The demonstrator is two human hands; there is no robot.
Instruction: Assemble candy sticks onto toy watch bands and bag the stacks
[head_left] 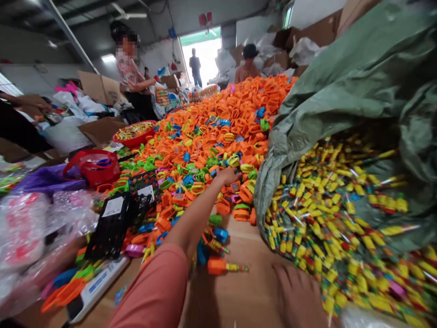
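Observation:
My left arm, in a pink sleeve, stretches forward to a big heap of orange plastic toys (191, 136) mixed with green, blue, yellow and pink ones. At the heap's near edge my left hand (228, 176) touches the pieces; its fingers are blurred, and a grip cannot be made out. My right hand (300, 291) lies with fingers spread on the brown tabletop (252, 246), beside many small yellow tubes (314, 214) spilling from a green sack (327, 100). Between the hands, an orange toy (216, 266) lies next to a yellow tube (235, 267).
Black trays (111, 221) and a white boxed item (99, 284) lie at the left. Behind them stand a red bag (95, 168) and a red basin (134, 134). One person (131, 75) stands at the left back; others are farther off.

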